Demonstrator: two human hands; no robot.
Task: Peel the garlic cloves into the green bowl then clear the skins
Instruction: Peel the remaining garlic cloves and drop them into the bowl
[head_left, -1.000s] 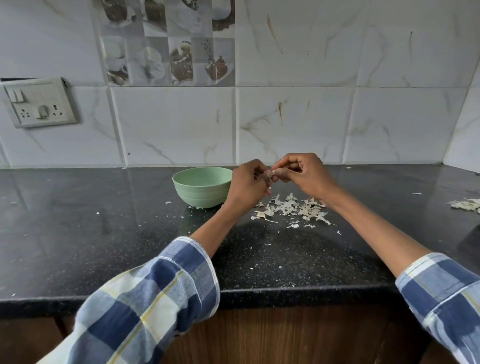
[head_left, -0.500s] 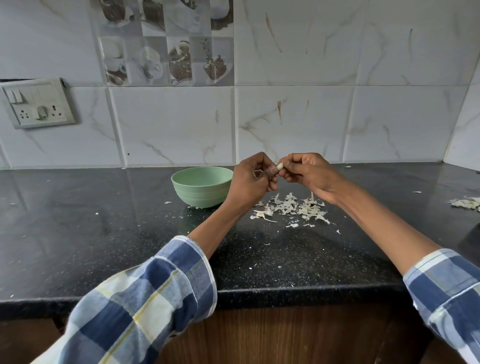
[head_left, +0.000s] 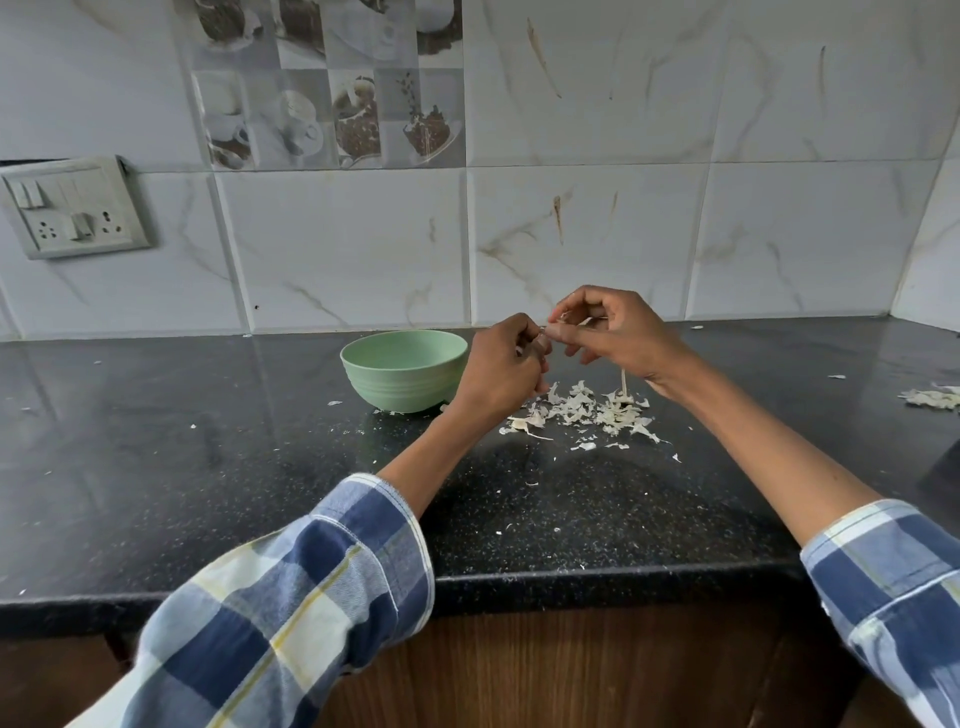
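My left hand (head_left: 501, 371) and my right hand (head_left: 621, 332) meet above the black counter, just right of the green bowl (head_left: 405, 370). Between their fingertips they pinch a small garlic clove (head_left: 551, 332), mostly hidden by the fingers. A thin strip of skin (head_left: 623, 384) falls below my right hand toward the pile of garlic skins (head_left: 587, 413) lying on the counter under both hands. I cannot see inside the bowl.
A second small heap of skins (head_left: 932, 397) lies at the counter's far right. Small flakes (head_left: 335, 402) are scattered near the bowl. A switch and socket plate (head_left: 72, 208) hangs on the tiled wall at left. The counter's front edge (head_left: 519, 587) runs below my forearms.
My right hand has lifted slightly and pulled a strip of skin off the clove; the strip now drops toward the pile. My left hand stays in place holding the clove.
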